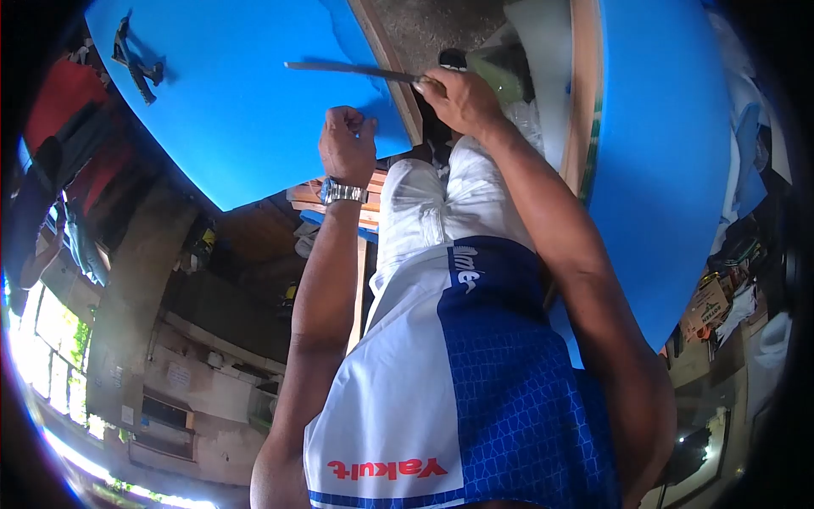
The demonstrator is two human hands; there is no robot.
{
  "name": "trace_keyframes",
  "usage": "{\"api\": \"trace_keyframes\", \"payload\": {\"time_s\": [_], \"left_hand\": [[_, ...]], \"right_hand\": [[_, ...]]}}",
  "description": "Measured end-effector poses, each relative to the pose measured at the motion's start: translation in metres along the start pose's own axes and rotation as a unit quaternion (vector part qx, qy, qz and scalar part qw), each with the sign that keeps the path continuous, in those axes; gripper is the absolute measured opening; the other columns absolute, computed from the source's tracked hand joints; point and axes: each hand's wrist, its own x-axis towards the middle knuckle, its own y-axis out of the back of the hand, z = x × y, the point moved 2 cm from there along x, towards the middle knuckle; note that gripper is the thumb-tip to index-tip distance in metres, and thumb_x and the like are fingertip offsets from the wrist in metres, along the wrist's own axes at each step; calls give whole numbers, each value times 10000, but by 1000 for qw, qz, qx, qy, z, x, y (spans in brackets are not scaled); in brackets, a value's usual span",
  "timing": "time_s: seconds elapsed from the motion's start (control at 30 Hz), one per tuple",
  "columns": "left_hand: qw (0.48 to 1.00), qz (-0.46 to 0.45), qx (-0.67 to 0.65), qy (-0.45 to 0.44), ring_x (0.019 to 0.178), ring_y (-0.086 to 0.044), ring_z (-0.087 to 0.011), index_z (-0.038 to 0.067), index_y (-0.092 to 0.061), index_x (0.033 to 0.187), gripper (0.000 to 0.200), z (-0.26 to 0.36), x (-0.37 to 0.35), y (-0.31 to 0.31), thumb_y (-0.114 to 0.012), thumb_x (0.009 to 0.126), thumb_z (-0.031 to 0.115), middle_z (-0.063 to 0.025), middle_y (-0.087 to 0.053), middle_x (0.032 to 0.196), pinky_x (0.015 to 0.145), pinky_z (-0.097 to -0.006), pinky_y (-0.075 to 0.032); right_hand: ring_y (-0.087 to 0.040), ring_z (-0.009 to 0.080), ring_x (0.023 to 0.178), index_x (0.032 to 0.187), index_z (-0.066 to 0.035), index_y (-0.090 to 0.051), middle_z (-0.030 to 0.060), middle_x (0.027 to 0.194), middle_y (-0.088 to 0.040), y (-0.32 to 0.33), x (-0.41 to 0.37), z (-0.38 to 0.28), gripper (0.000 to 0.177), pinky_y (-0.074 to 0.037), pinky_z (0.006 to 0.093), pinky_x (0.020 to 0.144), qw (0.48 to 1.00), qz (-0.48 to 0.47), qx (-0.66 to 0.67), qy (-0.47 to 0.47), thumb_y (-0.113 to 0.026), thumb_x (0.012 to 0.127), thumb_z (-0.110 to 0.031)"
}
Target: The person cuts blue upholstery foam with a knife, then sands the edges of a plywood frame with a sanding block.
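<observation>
My right hand [462,100] is wrapped round the handle of a long, narrow knife [348,69]. Its blade points left over a blue-covered panel [246,110], close above the panel's wooden edge [404,106]. Over the near part of that panel is my left hand [346,146], its fingers curled in and the thumb raised; what lies inside the curl is hidden. A metal-banded watch [343,192] sits on the left wrist. Farther off on the blue surface lies a dark metal hand tool [136,59].
At the right stands a second blue panel [670,170] with a wooden edge [585,93]. Stacked wood strips [309,199] lie below the left panel's corner. Beyond the right hand is a greenish container [498,75]. A printed cardboard box [705,307] rests among clutter on the far right.
</observation>
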Motion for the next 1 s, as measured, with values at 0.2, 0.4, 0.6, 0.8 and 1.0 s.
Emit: {"api": "trace_keyframes", "payload": {"time_s": [0.2,0.4,0.6,0.8,1.0], "left_hand": [[1000,-7,-22,6,806,-693,-299,23,-576,960,283,-3,2,1,-799,793,80,-138,-683,867,723,-404,-539],[999,-30,0,-23,822,-703,-299,19,-581,971,231,-2,1,4,-757,827,65,-147,-690,882,730,-405,-544],[987,-80,-13,-138,843,-706,-312,31,-620,981,130,-9,4,9,-692,894,96,-158,-699,936,739,-416,-548],[954,-112,57,-271,898,-677,-315,81,-677,995,107,-6,22,14,-693,904,134,-122,-702,964,798,-437,-531],[914,-174,69,-360,905,-662,-311,105,-686,985,104,-19,43,14,-705,903,166,-106,-696,942,781,-442,-527]], "right_hand": [[-687,414,802,956,-104,-699,213,886,-713,17,-56,37,306,-563,462,708,997,49,55,-7,-668,927,-407],[-692,396,819,1056,-72,-704,178,882,-718,-5,-8,2,248,-552,424,706,1000,12,17,-7,-684,940,-291],[-643,220,701,1116,-39,-653,107,844,-696,-12,-87,39,311,-511,341,643,969,91,225,-53,-618,999,-325],[-538,68,631,1233,-26,-608,34,822,-646,-58,-142,34,324,-431,239,519,845,90,476,-226,-592,1025,-274],[-522,72,634,1069,-37,-623,3,794,-605,-102,-192,-4,322,-439,255,576,840,165,452,-249,-542,1048,-348]]}}
